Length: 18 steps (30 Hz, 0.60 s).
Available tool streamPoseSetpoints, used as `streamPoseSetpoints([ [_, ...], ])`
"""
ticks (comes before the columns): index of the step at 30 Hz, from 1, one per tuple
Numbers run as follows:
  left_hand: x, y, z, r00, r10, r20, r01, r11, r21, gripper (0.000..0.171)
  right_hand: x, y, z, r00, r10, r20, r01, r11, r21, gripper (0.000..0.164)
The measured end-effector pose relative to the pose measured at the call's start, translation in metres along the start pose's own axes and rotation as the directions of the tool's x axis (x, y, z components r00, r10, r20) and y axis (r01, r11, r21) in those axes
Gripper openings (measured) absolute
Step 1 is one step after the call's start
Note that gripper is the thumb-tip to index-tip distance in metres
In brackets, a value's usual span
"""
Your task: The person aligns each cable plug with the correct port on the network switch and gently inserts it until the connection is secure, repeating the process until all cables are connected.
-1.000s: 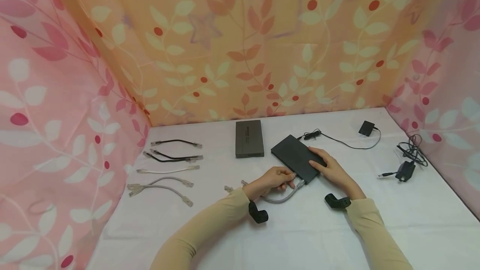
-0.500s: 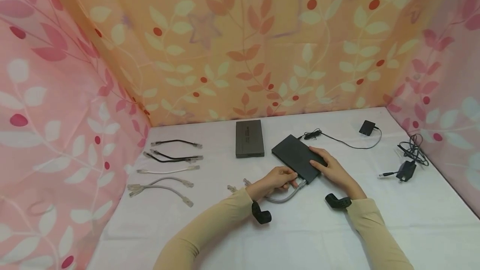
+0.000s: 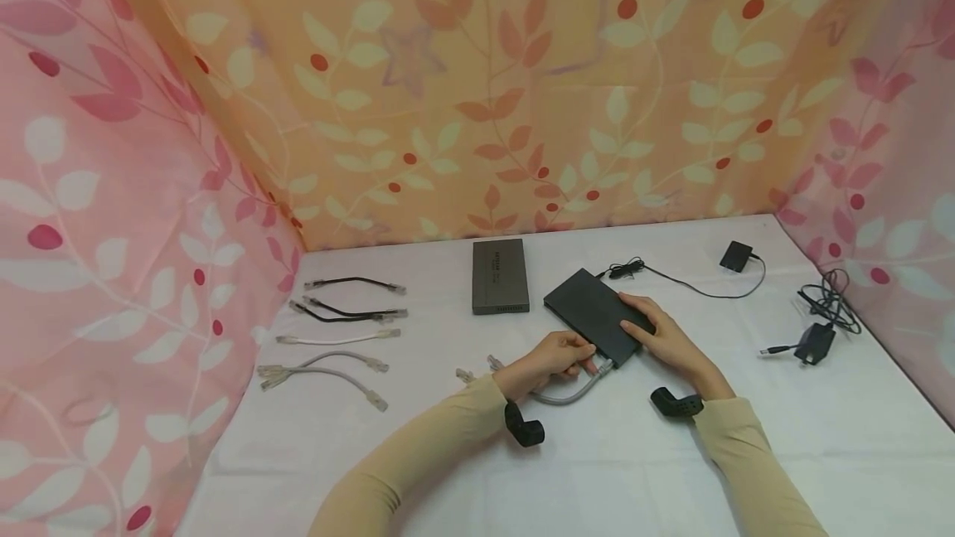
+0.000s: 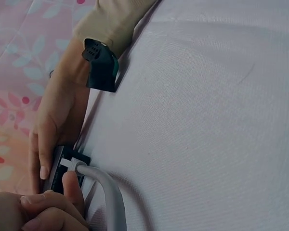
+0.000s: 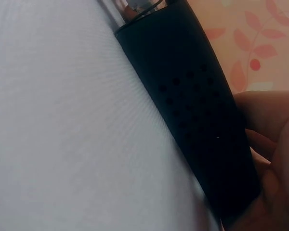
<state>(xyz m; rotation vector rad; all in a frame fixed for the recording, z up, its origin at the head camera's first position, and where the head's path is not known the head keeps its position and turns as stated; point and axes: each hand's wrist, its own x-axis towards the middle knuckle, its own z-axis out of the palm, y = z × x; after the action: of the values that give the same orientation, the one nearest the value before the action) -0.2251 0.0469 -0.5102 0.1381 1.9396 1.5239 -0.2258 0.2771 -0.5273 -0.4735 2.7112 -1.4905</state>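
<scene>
Left hand (image 3: pixel 554 361) edged slightly rightward over the last second; head view also shifted a little. Its fingers curl at the near edge of the black box (image 3: pixel 589 309), right of centre in frame; whether they pinch anything is hidden, cannot tell. Right hand (image 3: pixel 664 340) grips box's right side. Gray cable (image 3: pixel 564 401) plugged in beside left fingertips.

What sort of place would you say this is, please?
Probably a screened-off indoor workspace: leaf-patterned fabric surrounds three sides of a white-covered table, which bears short cables and a black box.
</scene>
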Motion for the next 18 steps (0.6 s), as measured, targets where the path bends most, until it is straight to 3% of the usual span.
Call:
streamPoseSetpoints([
  [6, 0.002, 0.0, 0.002, 1.0, -0.005, -0.007, 0.005, 1.0, -0.022, 0.013, -0.002, -0.012, -0.002, 1.0, -0.002, 0.007, 0.002, 1.0, 0.015, 0.054],
  [18, 0.001, 0.001, 0.005, 0.999, -0.011, -0.037, 0.01, 1.0, -0.02, 0.015, 0.0, 0.001, -0.001, 1.0, -0.009, 0.01, 0.009, 1.0, 0.029, 0.055],
])
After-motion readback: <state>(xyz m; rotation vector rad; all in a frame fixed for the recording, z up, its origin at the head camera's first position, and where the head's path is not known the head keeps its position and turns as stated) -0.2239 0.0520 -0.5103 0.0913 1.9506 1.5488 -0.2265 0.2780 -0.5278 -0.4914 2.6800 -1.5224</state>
